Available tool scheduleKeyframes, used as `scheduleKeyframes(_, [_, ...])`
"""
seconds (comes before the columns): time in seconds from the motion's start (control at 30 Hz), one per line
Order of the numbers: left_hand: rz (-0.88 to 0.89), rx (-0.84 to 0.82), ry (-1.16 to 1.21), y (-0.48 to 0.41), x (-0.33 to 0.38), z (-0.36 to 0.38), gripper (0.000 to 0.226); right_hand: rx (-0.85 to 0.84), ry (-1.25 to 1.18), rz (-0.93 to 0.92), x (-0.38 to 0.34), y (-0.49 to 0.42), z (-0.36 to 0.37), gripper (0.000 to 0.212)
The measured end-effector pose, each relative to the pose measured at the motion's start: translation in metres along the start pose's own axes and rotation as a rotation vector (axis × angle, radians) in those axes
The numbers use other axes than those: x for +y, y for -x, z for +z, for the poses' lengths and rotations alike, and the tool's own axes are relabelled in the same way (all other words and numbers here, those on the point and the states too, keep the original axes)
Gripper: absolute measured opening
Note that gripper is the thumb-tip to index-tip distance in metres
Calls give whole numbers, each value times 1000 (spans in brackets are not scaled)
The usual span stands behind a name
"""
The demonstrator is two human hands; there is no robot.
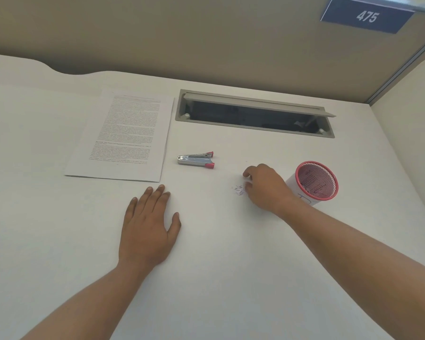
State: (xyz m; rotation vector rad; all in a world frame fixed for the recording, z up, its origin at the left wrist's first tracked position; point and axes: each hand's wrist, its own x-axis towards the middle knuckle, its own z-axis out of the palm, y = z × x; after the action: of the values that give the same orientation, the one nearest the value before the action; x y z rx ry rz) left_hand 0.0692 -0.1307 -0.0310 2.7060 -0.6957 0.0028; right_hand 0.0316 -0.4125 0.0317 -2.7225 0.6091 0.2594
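Observation:
My left hand (147, 224) lies flat on the white desk (219, 253), palm down, fingers straight, just below a printed paper stack (123, 138). My right hand (265, 187) reaches to a small pile of loose staples (238, 190); its fingers are curled over the pile, and I cannot see whether they pinch any. A silver stapler with red tips (196, 160) lies on its side between the paper and my right hand, touched by neither hand.
A red mesh cup (317, 180) holding staple strips stands just right of my right hand. A grey cable hatch (255, 114) with its lid raised is set into the desk behind. A beige partition with a "475" sign (367, 15) closes the back.

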Motion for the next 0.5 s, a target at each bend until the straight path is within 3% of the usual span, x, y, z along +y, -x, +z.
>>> scheduleKeyframes(0.13, [3, 6, -4, 0, -1, 1, 61, -34, 19, -69, -13, 6, 8, 30])
scheduleKeyframes(0.27, [5, 7, -2, 0, -1, 1, 61, -11, 40, -90, -23, 9, 15, 15])
scheduleKeyframes(0.5, [12, 10, -5, 0, -1, 2, 61, 47, 113, -68, -28, 6, 14, 22])
